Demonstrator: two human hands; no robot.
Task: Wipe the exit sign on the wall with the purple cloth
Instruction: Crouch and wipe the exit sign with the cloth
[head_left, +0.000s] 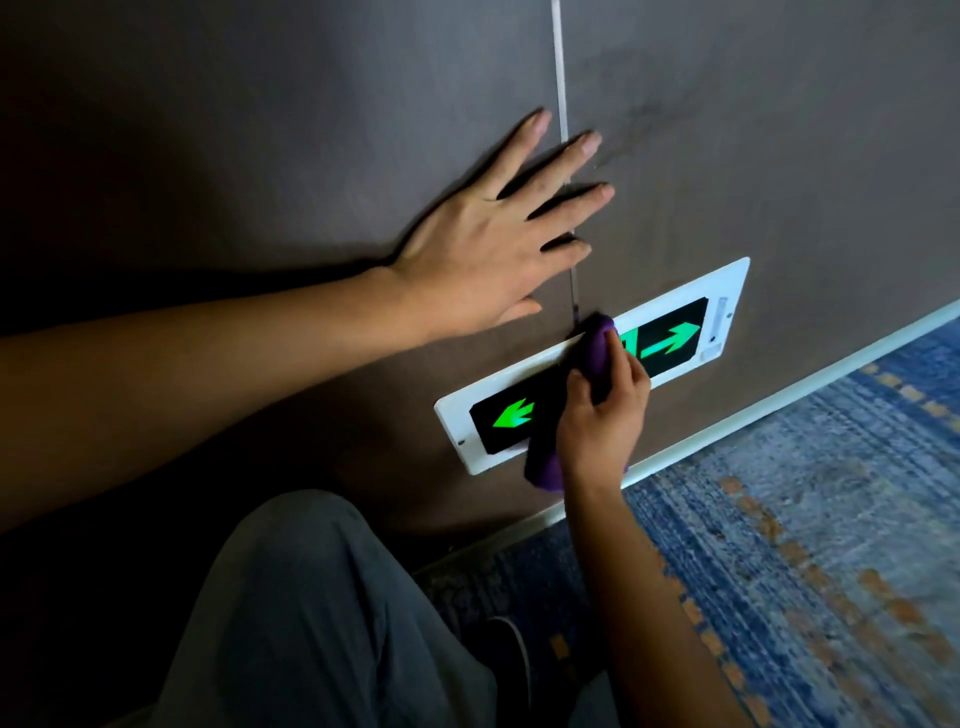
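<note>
Two green arrows glow on the exit sign (675, 332), mounted low on the wall (779, 156) just above the skirting, and the purple cloth (597, 353) is pressed on its middle, bunched in the right hand (602, 415), fingers closed round it. Wiping looks underway (how much is clean, I cannot tell); both arrow ends probably remain. The left hand (488, 244) lies flat, fingers spread, bracing above.

Left hand (483, 249) blocks wall above sign (675, 332); right end free.
</note>
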